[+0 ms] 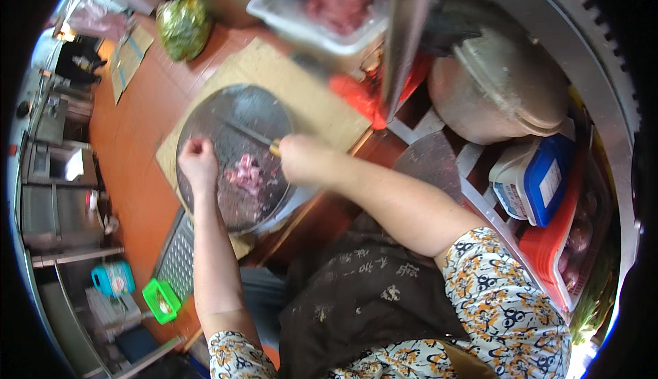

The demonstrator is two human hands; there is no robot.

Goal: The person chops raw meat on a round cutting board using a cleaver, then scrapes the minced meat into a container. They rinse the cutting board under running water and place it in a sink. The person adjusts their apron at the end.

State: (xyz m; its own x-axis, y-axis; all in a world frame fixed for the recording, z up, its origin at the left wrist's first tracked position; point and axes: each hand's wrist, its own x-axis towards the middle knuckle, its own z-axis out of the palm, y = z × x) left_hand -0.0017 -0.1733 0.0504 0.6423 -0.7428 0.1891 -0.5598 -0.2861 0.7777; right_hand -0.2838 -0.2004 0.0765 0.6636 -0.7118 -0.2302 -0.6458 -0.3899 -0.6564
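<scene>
My right hand (306, 160) grips the light handle of a kitchen knife (247, 132), its blade reaching left over a round, dark chopping block (257, 99). A small heap of cut pink meat (247, 173) lies on the block, below the blade in the picture. To the left of the meat, my left hand (198, 163) is over the block with its fingers curled inward. Whether anything is inside that curl cannot be made out. Under the block lies a flat tan board (313, 91), perhaps cardboard.
A white plastic tub (303, 34) of raw meat stands beyond the board, near a metal post (408, 24). To the right are a large metal pot (498, 91), a blue-lidded tub (534, 183) and a red basket (545, 255). A green basket (162, 302) is at lower left.
</scene>
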